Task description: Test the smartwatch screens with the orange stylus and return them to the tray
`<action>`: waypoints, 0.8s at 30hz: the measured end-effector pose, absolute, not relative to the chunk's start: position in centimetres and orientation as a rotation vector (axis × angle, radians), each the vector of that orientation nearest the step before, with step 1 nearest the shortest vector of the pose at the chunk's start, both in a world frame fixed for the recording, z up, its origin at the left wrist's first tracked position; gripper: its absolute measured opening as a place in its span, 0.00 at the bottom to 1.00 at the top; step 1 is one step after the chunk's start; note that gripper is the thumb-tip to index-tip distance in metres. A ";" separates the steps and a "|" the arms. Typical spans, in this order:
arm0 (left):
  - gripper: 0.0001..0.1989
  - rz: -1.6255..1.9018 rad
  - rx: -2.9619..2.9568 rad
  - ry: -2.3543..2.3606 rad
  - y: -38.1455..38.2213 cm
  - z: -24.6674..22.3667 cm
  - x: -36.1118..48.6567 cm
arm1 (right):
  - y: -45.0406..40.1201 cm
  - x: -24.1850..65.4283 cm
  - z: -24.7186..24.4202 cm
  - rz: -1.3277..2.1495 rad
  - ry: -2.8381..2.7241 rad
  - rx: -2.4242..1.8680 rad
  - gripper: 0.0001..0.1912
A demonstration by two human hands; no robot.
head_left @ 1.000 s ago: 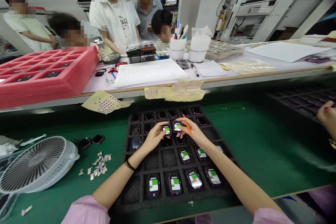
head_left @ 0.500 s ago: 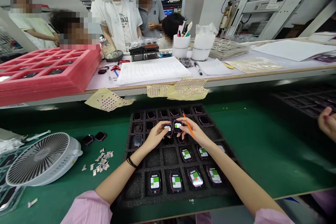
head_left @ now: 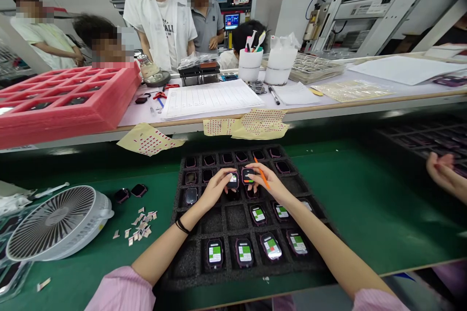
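Over the black foam tray [head_left: 212,279], my left hand [head_left: 219,184] grips a small watch [head_left: 232,181] with a lit, partly white screen. Beside it, my right hand [head_left: 264,180] holds a second watch [head_left: 247,176], whose dark screen shows an orange and green strip. An orange stick [head_left: 261,173] is tucked between the fingers of that hand. The two watches are close together, faces up. Several watches with green and white screens [head_left: 244,252] lie in the tray's near pockets, and dark-screened ones [head_left: 191,196] fill pockets farther back.
A white fan [head_left: 60,221], small tabs [head_left: 142,226] and two dark watches [head_left: 138,190] lie at left. A shelf edge [head_left: 328,107] crosses behind the tray, bearing pink foam [head_left: 109,102] and papers [head_left: 213,98]. Another person's hand [head_left: 445,172] is at right beside another black tray.
The screen of the watch in my right hand has gone from green and white to dark with a coloured strip. At right, the other person's hand has moved left.
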State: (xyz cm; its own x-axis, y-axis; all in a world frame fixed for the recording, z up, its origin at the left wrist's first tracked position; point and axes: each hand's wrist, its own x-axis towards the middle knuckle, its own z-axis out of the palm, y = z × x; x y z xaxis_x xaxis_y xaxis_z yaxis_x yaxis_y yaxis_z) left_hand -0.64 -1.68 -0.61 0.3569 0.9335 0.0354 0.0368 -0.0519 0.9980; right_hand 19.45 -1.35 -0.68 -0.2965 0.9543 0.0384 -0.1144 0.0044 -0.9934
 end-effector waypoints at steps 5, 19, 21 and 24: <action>0.19 0.942 1.401 0.933 -1.7 -0.6 -0.7 | -1.4 19.5 -0.6 1.439 -1.348 -0.950 0.18; 0.20 0.967 1.393 0.946 -1.7 -0.6 -0.7 | -1.9 19.5 0.1 1.436 -1.340 -0.969 0.16; 0.20 0.969 1.384 0.945 -1.6 -0.6 -0.7 | -1.9 19.5 0.1 1.437 -1.335 -0.963 0.16; 0.21 0.977 1.377 0.943 -1.6 -0.7 -0.8 | -1.8 19.5 -0.1 1.453 -1.324 -0.946 0.16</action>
State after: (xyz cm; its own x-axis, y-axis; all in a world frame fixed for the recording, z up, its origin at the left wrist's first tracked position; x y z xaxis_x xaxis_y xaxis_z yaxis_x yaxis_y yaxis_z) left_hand -0.75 -1.56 -0.66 0.3319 0.9428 0.0311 -0.0015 -0.0324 0.9995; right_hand 19.53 -1.75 -0.08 -0.2778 0.9597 0.0427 -0.1315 0.0061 -0.9913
